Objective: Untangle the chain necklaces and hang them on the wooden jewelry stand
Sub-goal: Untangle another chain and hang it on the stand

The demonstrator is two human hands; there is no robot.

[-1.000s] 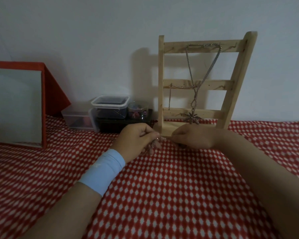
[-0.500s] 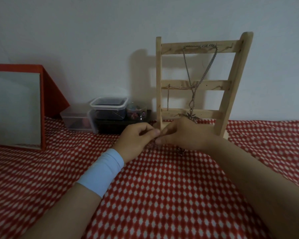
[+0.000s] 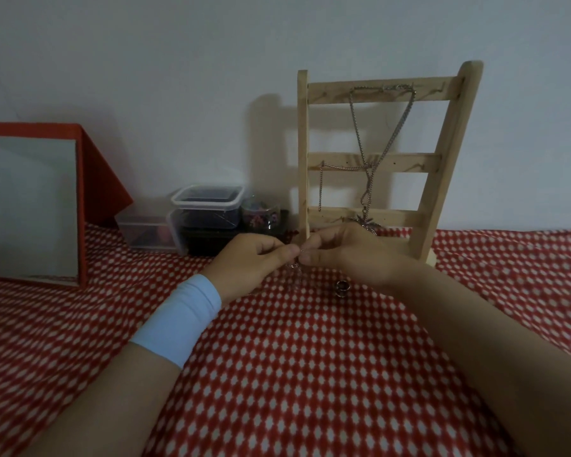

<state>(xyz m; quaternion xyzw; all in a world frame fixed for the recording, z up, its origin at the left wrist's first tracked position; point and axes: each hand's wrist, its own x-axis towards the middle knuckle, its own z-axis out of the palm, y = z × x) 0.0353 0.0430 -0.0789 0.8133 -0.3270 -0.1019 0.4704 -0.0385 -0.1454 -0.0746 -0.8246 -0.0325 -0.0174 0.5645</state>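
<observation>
Overall, a red checked cloth (image 3: 310, 374) covers the work surface up to a pale wall.

1. Mirror (image 3: 30, 209): red-framed, propped at the far left on the cloth.
2. Wooden jewelry stand (image 3: 409, 163): upright at the back right, close to the wall, with three cross rails between two uprights.
3. Clear plastic containers (image 3: 208, 206): stacked against the wall between mirror and stand; a small patterned jar (image 3: 261, 216) sits on a dark box just left of the stand.
4. Left hand (image 3: 248, 262): fingers curled, thumb and forefinger pinching the held chain (image 3: 294, 267). A light blue wristband (image 3: 178, 318) wraps the wrist.
5. Right hand (image 3: 346, 252): fingers curled, thumb and forefinger pinching the same chain. The fingertips of both hands almost meet, directly in front of the stand base.
6. Long necklace (image 3: 356, 127): hung from the top rail, its star pendant (image 3: 366, 222) at the bottom rail, just behind the right hand.
7. Short chain (image 3: 320, 189): hung from the middle rail at the left side.
8. Held chain: a short length dangles below the fingertips toward the cloth; most is hidden.
9. Small round metal item (image 3: 341, 286): on the cloth, under the right wrist.
</observation>
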